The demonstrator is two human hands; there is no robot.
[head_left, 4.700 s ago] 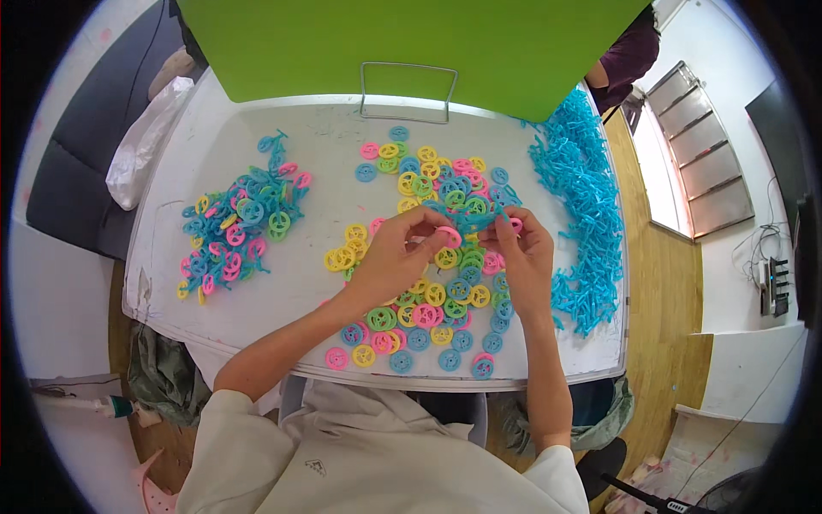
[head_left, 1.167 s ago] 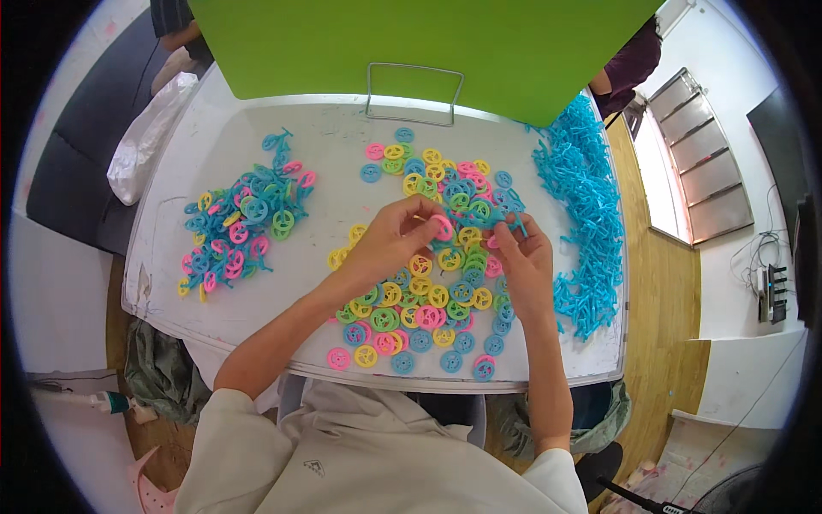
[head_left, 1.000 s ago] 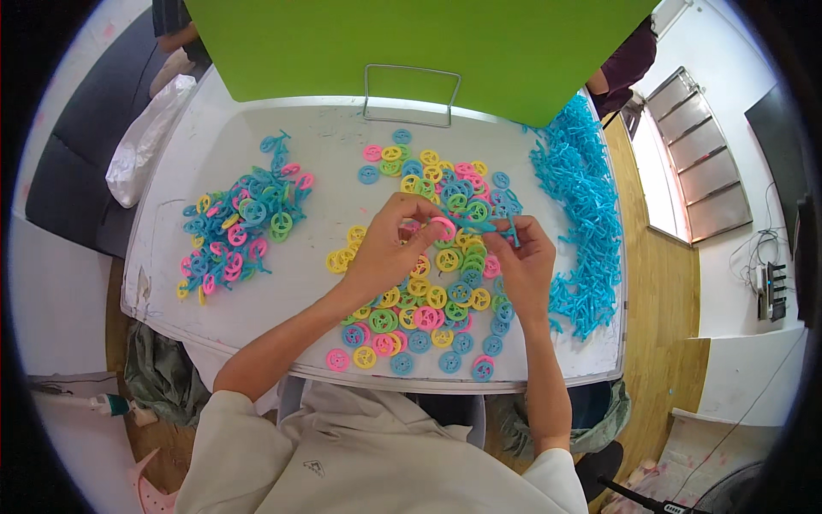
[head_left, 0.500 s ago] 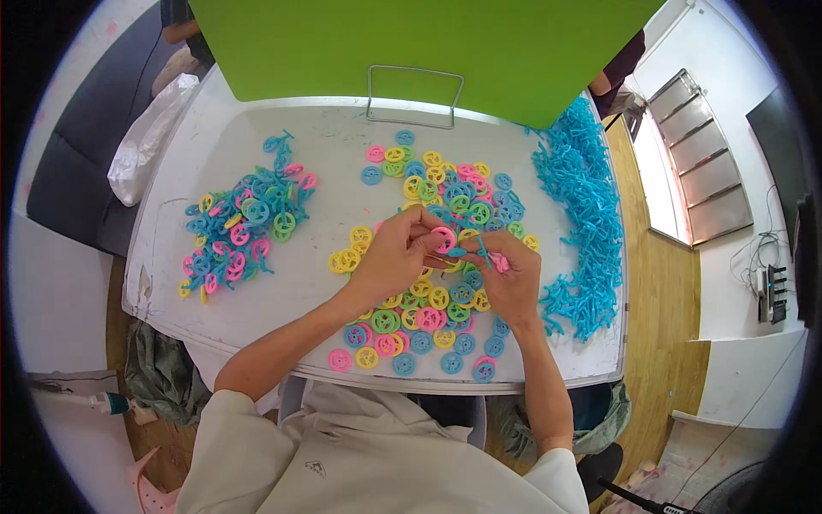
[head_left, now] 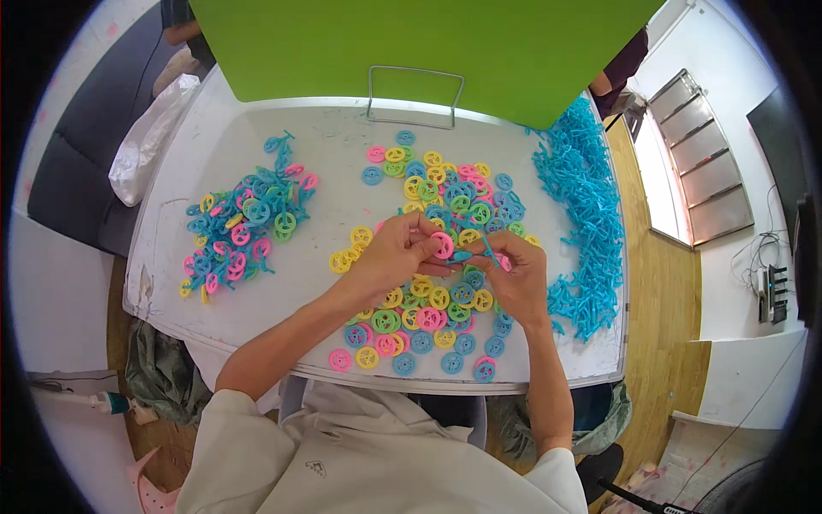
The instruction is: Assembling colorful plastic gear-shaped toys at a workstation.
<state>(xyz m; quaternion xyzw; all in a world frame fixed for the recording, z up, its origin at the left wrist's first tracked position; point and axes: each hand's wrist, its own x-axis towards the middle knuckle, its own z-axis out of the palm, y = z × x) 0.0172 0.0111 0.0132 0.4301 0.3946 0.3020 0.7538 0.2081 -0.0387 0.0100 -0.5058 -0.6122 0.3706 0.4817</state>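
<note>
Far to the left on the white table (head_left: pixel 325 154) I see a mixed pile of joined pieces (head_left: pixel 248 223), blue sticks with pink, yellow and green wheels on them. It lies well apart from both hands.

Next comes my left hand (head_left: pixel 396 257). Its fingers are pinched shut on a pink wheel (head_left: pixel 443 246). The wheel is small, round and flat, with holes cut in it. It is held up just above the loose wheels (head_left: pixel 428 308), near the middle of the table.

Just to the right of the pink wheel is a thin blue stick (head_left: pixel 471 254). It lies sideways, its long way running left to right, and its left end points at the wheel. The two look like they touch, or almost touch; I cannot tell which.

My right hand (head_left: pixel 512 276) has the other end of the stick, with its fingers closed around it. So the wheel is on the left, the stick on the right, and both hands are equally close to where they meet.

Farthest right is a long heap of blue sticks (head_left: pixel 582 214), near the right hand.
</note>
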